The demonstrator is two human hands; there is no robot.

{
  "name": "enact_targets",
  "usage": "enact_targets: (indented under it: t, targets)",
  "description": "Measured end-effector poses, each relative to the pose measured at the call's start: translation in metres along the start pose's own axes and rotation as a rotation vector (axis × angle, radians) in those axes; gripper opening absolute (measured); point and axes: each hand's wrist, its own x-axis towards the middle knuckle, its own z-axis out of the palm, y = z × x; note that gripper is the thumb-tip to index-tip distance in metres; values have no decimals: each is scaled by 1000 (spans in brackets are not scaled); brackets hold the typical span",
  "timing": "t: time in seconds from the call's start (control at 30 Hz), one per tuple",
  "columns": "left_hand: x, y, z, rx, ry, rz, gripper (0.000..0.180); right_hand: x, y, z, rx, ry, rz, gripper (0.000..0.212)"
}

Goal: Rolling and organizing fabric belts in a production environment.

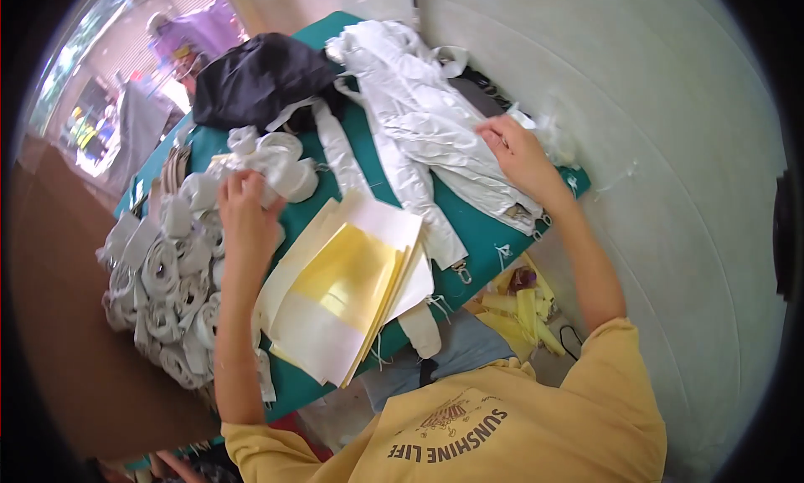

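My left hand (246, 208) is at the top of a heap of rolled white straps (161, 270), fingers reaching over the rolls and thumb apart. Just beyond it lies a looser white roll (293, 178). On the right, my right hand (517, 155) hovers at the edge of a long bundle of white straps (431, 144), its fingers curled in; whether they pinch anything is too small to see. Metal clips (462, 272) hang at the straps' near ends. Between my forearms rests a stack of white and yellow sheets (339, 290), which neither hand touches.
Everything lies on a green table (469, 232). A black cloth bag (261, 81) sits at the far left. Brown cardboard (92, 316) stands along the left side, a pale wall (670, 148) along the right. Yellow scraps (528, 311) lie below the table's right edge. People show outside, far left.
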Motion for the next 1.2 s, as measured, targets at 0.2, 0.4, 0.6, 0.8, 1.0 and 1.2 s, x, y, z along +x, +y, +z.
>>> enact_targets:
  t: [0.2,0.4,0.6,0.8,1.0,1.2]
  targets:
    - [17,-107,105,356,-265,-56,37,-39,112,-37,-431,-439,369,13]
    - [5,107,100,-574,-441,376,30,-116,49,1,88,-528,401,22]
    - [-4,149,123,-365,-684,564,50,-162,5,96,-345,-253,142,37]
    - [-10,153,123,-440,-716,617,82,-129,21,58,131,-345,281,20]
    - [0,157,149,-767,-479,450,42,-97,6,18,430,-549,395,27]
    - [9,157,149,-1253,-580,69,42,-87,-8,16,717,-452,449,33]
